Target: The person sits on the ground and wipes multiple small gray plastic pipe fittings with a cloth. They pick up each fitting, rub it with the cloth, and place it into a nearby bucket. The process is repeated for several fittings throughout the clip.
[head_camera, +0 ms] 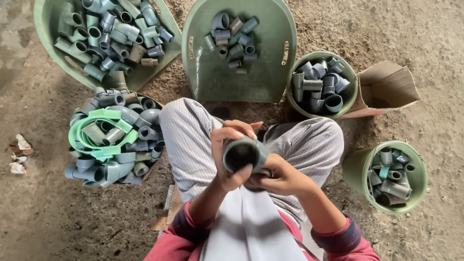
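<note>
While both hands (256, 166) cup it, the grey pipe fitting (244, 153) faces upward.

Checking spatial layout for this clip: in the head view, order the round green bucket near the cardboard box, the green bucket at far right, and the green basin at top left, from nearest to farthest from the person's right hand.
From the right hand:
1. Green bucket at far right, level with the hand, to its right.
2. Round green bucket near the cardboard box, up and right.
3. Green basin at top left, far across the frame.
</note>
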